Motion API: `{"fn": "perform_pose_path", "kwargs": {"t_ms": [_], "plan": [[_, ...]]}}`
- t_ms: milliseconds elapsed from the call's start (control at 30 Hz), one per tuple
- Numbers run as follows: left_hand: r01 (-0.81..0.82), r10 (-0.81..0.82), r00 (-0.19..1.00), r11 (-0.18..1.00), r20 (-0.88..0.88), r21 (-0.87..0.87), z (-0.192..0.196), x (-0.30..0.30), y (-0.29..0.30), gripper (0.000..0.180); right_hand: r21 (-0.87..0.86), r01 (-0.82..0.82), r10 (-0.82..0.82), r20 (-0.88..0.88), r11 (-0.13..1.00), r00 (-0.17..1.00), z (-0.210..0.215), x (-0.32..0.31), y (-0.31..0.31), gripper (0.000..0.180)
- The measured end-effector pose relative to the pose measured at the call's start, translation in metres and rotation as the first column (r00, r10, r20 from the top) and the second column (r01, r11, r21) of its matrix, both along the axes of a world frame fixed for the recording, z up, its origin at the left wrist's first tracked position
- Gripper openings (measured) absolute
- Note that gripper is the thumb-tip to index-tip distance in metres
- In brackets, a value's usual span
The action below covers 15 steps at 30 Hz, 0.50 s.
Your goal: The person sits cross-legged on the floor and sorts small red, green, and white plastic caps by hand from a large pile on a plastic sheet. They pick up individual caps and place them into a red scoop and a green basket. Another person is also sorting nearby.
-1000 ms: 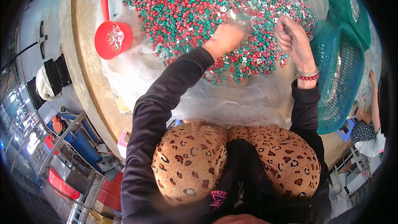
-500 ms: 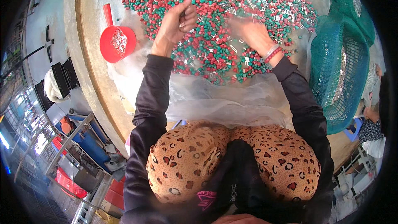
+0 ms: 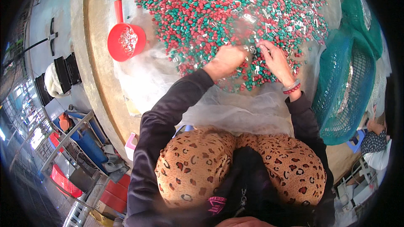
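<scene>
A wide spread of small red and green stones [image 3: 202, 21] lies on the table, mixed with shiny metal buckle-like pieces [image 3: 289, 28]. My left hand [image 3: 229, 60] is closed just above the near part of the spread, knuckles up; whatever its fingers hold is hidden. Close on its right, my right hand [image 3: 275, 61] has thumb and fingers drawn together at the stones. Small metal pieces [image 3: 251, 49] show between the two hands; I cannot make out whether the right fingertips grip one. Just beyond the hands, a patch of the spread is blurred.
A red handled scoop [image 3: 139, 42] with metal pieces inside stands to the left. Clear plastic sheeting [image 3: 235, 105] covers the table's near edge. At the right sits a green netted basket [image 3: 328, 88] with shiny pieces inside. Part of another person [image 3: 374, 138] appears at the far right.
My left hand has come down and right, turning knuckles up, closer to my right hand. The right hand has shifted slightly right and down, its fingers drawn in. The whole view has shifted a little.
</scene>
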<state>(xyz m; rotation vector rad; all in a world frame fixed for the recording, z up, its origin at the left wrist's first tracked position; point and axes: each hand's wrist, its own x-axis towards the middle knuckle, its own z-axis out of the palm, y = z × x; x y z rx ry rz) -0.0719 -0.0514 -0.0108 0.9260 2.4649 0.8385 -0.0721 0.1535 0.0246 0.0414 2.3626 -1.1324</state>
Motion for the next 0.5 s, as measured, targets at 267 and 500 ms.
{"fn": "perform_pose_path", "kwargs": {"t_ms": [267,500], "plan": [[0.026,-0.067,0.979,0.978,-0.193,-0.207,-0.011,0.004,0.012,0.009,0.0,-0.091,0.087,-0.313,0.996,0.946,0.011,-0.045,-0.011,0.022],[-0.849,0.137,0.287,0.495,0.948,0.185,0.023,-0.023,-0.069,0.009,0.288,-0.575,0.638,-0.449,0.766,0.625,-0.02,-0.096,-0.074,0.039]]}}
